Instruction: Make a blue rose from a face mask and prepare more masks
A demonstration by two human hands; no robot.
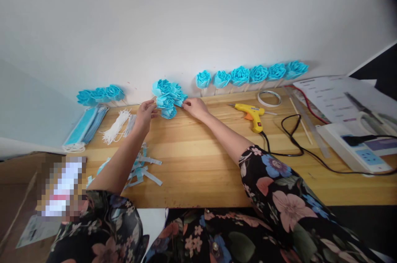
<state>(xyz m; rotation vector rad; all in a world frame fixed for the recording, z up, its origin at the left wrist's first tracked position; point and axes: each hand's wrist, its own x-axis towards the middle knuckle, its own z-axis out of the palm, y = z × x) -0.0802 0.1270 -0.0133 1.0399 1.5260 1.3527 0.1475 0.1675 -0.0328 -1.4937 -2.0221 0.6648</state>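
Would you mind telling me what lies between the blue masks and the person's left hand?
The head view shows white cords nearer the blue masks and a greyish bundle nearer the left hand.

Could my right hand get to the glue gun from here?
Probably yes: the glue gun lies to the right of your right hand with nothing between them, though it's at the bunch of blue flowers.
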